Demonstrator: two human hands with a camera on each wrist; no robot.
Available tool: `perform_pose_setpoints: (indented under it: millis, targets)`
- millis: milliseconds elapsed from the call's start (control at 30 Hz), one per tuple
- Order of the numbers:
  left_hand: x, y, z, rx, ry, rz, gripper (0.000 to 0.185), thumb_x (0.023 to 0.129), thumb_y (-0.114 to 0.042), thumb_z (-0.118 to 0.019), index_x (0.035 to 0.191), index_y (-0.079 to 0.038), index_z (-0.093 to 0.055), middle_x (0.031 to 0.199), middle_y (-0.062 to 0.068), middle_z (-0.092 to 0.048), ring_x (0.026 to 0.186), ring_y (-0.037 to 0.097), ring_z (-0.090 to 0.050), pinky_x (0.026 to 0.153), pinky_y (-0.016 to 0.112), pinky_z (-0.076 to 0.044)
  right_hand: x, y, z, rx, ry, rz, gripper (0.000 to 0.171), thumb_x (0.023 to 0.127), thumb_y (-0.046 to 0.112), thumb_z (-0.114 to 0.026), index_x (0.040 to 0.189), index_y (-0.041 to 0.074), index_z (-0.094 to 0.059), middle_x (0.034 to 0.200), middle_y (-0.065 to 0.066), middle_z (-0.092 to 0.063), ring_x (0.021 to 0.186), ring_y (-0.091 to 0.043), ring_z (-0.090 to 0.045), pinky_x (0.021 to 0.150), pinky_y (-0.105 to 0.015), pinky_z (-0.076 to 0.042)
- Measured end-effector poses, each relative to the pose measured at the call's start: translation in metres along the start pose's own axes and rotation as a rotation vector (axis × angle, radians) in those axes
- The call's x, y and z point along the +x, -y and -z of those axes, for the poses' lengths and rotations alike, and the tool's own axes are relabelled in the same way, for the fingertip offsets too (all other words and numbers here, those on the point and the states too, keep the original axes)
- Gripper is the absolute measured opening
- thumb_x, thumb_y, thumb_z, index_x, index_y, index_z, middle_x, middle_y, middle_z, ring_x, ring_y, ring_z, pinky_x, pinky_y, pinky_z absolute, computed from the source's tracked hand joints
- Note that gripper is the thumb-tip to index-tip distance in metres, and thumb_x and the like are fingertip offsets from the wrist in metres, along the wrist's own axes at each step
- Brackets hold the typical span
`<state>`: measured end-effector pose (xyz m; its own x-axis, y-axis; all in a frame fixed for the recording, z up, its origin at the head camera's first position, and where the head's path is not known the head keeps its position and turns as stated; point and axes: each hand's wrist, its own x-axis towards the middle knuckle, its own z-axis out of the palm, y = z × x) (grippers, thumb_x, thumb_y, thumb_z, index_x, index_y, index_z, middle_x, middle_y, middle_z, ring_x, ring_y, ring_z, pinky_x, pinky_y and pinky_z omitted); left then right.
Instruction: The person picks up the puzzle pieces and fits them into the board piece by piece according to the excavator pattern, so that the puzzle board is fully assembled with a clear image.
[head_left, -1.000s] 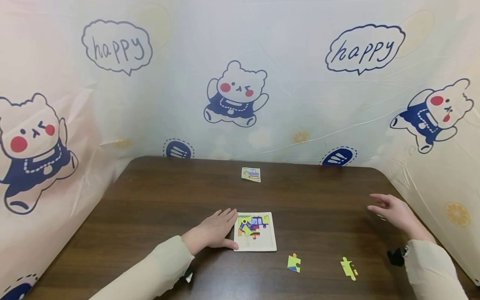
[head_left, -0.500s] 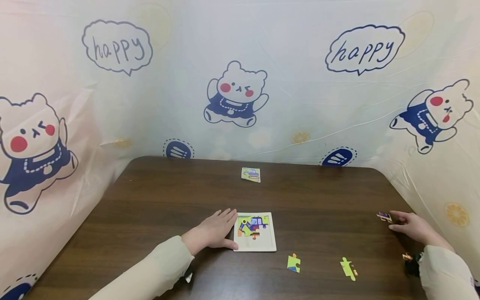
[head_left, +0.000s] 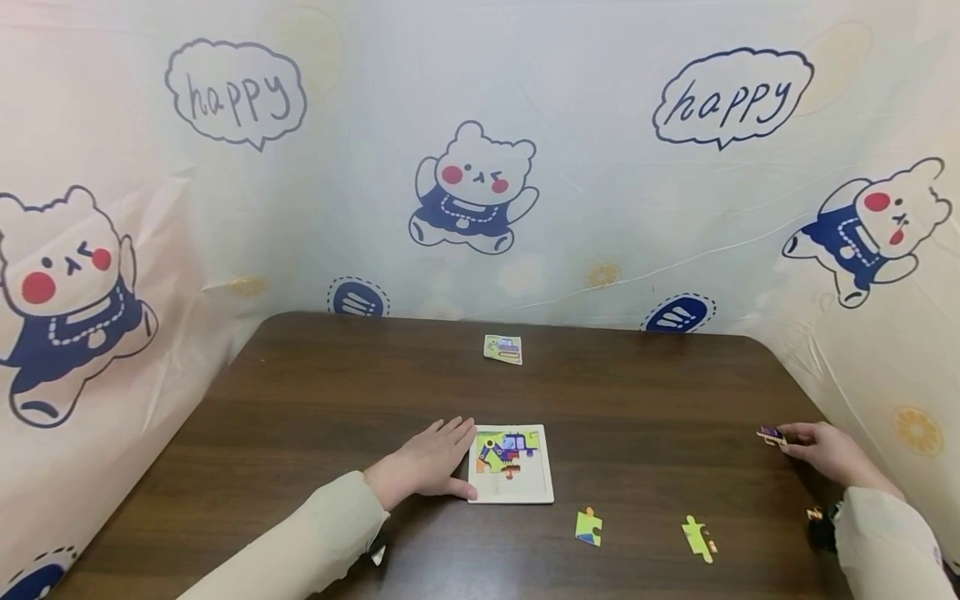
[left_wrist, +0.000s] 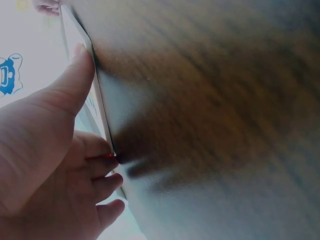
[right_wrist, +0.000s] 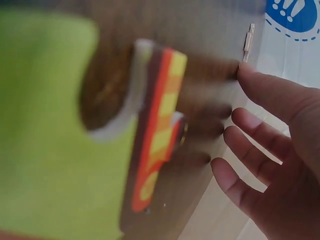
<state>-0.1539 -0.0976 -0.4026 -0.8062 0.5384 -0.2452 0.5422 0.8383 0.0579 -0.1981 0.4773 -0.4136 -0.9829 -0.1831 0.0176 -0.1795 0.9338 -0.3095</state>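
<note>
Right hand moved back, now pinches purple piece at 3 o'clock. Left hand flat, fingers straight, steadies puzzle board. Board about half filled; two green pieces wait at 5 o'clock.

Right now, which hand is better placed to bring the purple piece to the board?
Right. The right hand is at the purple piece by the table's right edge; the left hand rests against the puzzle board, steadying it.

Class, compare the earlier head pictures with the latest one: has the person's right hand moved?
Yes. The right hand has dropped toward the near right corner of the table, now touching the purple puzzle piece; the puzzle board stayed put.
</note>
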Motion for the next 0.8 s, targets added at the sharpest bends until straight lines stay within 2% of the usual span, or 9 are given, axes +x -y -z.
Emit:
perform_pose_setpoints:
  millis: [133,233,500,633,800]
  targets:
    - [-0.0001,0.0004,0.0006,-0.004,-0.001,0.007,0.09,0.079,-0.06,-0.058,0.141,-0.001,-0.033,0.146,0.013,-0.029,0.134,0.026,-0.024,0.107,0.041,-0.021,0.0006,0.0005,-0.001,0.017,-0.027,0.021,0.02,0.079,0.007,-0.069,0.093,-0.007,-0.064,0.082,-0.018,-0.064,0.071,-0.024,-0.055,0.06,-0.041,-0.044]
    - [-0.0003,0.0002,0.0014,-0.01,-0.002,0.006,0.09,0.078,-0.06,-0.059,0.141,0.0,-0.033,0.146,0.013,-0.029,0.134,0.026,-0.025,0.107,0.041,-0.021,0.0005,0.0009,-0.0008,0.022,-0.038,0.029,0.015,0.078,0.004,-0.069,0.089,-0.005,-0.064,0.08,-0.014,-0.063,0.068,-0.02,-0.053,0.059,-0.039,-0.042]
    - [-0.0008,0.0011,0.0011,-0.018,-0.012,-0.013,0.09,0.079,-0.058,-0.059,0.141,0.001,-0.032,0.146,0.014,-0.029,0.134,0.027,-0.024,0.107,0.041,-0.021,0.0021,-0.0008,-0.0001,0.012,-0.014,0.03,0.013,0.077,0.003,-0.068,0.082,-0.005,-0.059,0.077,-0.013,-0.058,0.068,-0.024,-0.051,0.061,-0.043,-0.042]
    - [-0.0011,0.0005,0.0011,-0.021,-0.012,-0.012,0.09,0.079,-0.058,-0.059,0.141,0.001,-0.032,0.146,0.013,-0.029,0.134,0.027,-0.024,0.107,0.041,-0.021,0.0015,-0.0007,-0.0004,0.027,-0.029,0.015,0.014,0.077,0.002,-0.068,0.08,-0.005,-0.057,0.075,-0.011,-0.058,0.067,-0.022,-0.051,0.059,-0.04,-0.042]
    - [-0.0011,0.0,0.0006,-0.024,-0.003,-0.009,0.09,0.079,-0.059,-0.059,0.141,0.001,-0.032,0.147,0.013,-0.028,0.134,0.026,-0.024,0.107,0.041,-0.02,0.0002,0.0037,-0.0003,0.059,-0.052,-0.046,0.02,0.081,0.007,-0.066,0.082,-0.008,-0.053,0.074,-0.01,-0.058,0.064,-0.019,-0.049,0.057,-0.035,-0.04]
